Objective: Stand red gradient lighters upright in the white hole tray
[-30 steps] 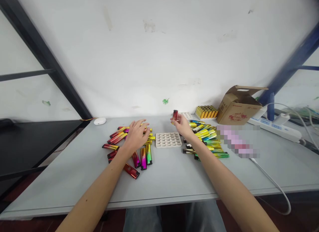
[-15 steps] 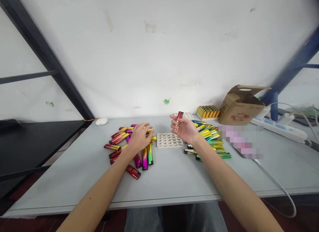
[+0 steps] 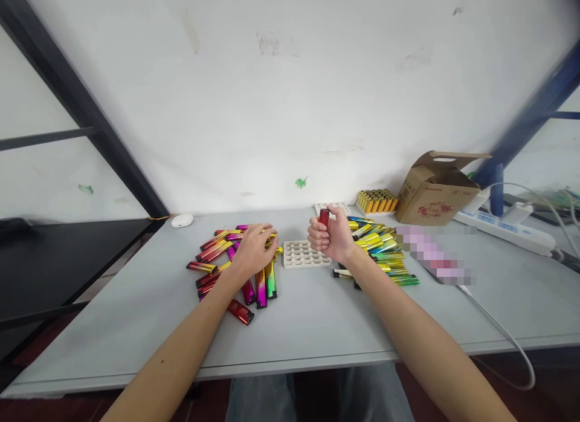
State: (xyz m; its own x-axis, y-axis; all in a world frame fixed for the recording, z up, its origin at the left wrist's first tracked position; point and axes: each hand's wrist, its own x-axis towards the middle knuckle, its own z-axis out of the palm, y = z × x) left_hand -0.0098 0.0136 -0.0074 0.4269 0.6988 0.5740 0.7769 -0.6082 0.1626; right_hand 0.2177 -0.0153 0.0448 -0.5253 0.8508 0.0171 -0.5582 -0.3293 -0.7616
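My right hand [image 3: 330, 236] is closed in a fist around a red lighter [image 3: 323, 216], held upright just above the right end of a white tray with round holes [image 3: 304, 254]. My left hand [image 3: 254, 248] rests palm down on a heap of red, pink and yellow lighters [image 3: 235, 268] to the left of the tray, its fingers curled over some of them. Whether it grips one I cannot tell. A second heap of yellow, green and blue lighters [image 3: 383, 254] lies to the right of the tray.
At the back right stand a block of upright yellow lighters [image 3: 376, 201], another white tray [image 3: 327, 207] and an open cardboard box [image 3: 435, 189]. A white power strip [image 3: 502, 228] and cable [image 3: 498, 334] lie right. A white mouse-like object [image 3: 182, 220] sits back left.
My right hand has turned the red lighter upright and closed into a fist around it, drawing back toward the tray. My left hand has settled onto the left heap.
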